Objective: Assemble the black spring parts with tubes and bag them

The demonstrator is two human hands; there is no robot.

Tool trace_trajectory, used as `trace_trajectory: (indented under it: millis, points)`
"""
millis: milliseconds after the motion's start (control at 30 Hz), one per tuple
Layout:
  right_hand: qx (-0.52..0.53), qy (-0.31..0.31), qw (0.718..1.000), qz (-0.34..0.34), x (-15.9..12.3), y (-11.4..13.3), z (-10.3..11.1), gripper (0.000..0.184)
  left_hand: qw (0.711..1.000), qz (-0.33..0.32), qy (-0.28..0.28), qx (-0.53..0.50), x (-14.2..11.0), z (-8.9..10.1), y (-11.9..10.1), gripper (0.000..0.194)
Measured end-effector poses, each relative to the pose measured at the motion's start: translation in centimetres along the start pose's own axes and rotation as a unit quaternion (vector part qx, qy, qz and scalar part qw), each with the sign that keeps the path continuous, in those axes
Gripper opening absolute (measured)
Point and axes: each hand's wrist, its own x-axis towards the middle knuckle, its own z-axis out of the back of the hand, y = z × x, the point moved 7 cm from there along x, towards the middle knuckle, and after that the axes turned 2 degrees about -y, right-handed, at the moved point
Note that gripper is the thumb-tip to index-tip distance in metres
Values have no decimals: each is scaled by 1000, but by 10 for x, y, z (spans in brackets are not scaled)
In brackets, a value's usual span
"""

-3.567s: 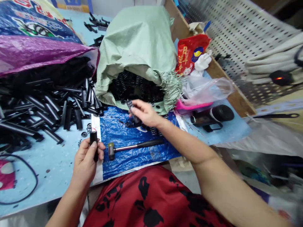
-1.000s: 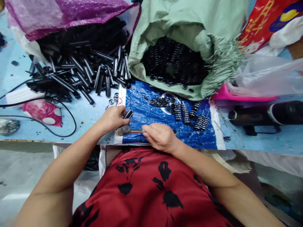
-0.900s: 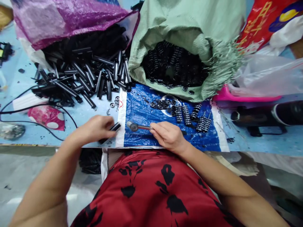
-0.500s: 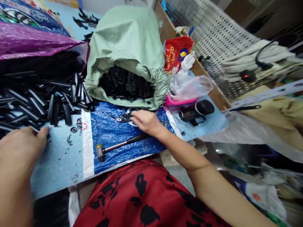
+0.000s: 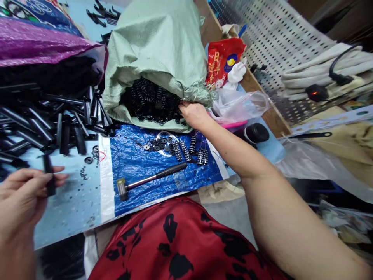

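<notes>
**Right hand (image 5: pixel 196 115) moved to the sack (image 5: pixel 163 42); left hand (image 5: pixel 29 190) now back with a tube (image 5: pixel 48 165)**

Half a second ago I had the right hand over the loose discs (image 5: pixel 157 147); it has since shifted up to the right edge of the sack's open mouth. The left hand, then down at the tube pile (image 5: pixel 40 126), has drawn back with the black tube. The hammer (image 5: pixel 159 174) hasn't moved.

The left grip is closed, thumb and fingers pinching the tube roughly upright over the table, just beside the pile. On the right, I see fingertips against the sack's edge, but from my end I can't tell whether they pinch the cloth, a part, or nothing.

How far along? I'd call it early for this tube: I see nothing joined to it, and the hammer lies unheld on the blue sheet (image 5: pixel 163 192). Five or so studded rollers (image 5: pixel 184 151) rest there beside the discs. Judging by the full pile and the dark studded pieces (image 5: pixel 144 93) in the sack, plenty is left; I can't pick out anything certainly finished.
</notes>
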Motion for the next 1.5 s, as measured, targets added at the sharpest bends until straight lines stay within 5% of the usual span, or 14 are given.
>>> trace_trajectory:
  millis: [167, 267, 333, 367, 500, 567, 633, 833, 900, 967, 1100, 1167, 1333, 1500]
  points:
    - [92, -47, 994, -27, -14, 5, 12, 49, 993, 74, -14, -96, -40, -43, 0, 38]
    - [284, -167, 944, -7, -45, 28, 37, 53, 986, 54, -2, -155, -54, -60, 2, 45]
    - [493, -204, 845, -24, -68, 50, 43, 62, 983, 53, 35, -172, -64, -75, 5, 46]
    - [614, -171, 770, -41, -77, 66, 38, 64, 981, 54, 62, -175, -69, -84, 6, 44]
    - [891, 95, 433, -97, -104, 162, 13, 69, 968, 46, 184, -162, -89, -118, 9, 46]
    - [923, 133, 344, -108, -114, 191, 13, 67, 966, 41, 220, -133, -98, -128, 12, 47]
    - [934, 120, 320, -107, -119, 203, 15, 68, 967, 28, 233, -101, -106, -134, 14, 47]
    - [940, 17, 313, -137, -123, 212, 23, 70, 976, -111, 174, -65, -124, -149, 5, 36]
    - [931, -10, 341, -128, -122, 215, 26, 67, 974, -146, 166, -49, -127, -157, 3, 34]
    - [904, -22, 419, -80, -121, 213, 28, 69, 972, -160, 168, -32, -128, -161, 2, 31]
    - [701, -169, 682, 118, -129, 191, 41, 109, 977, -111, 178, -26, -126, -153, 8, 30]
    - [567, -253, 752, 222, -140, 187, 47, 114, 977, -98, 188, -25, -126, -147, 9, 35]
    - [451, -342, 782, 261, -154, 187, 53, 107, 979, -84, 185, -20, -128, -143, 9, 50]
    - [423, -413, 767, 251, -167, 193, 63, 109, 980, -107, 165, -25, -133, -145, 9, 45]
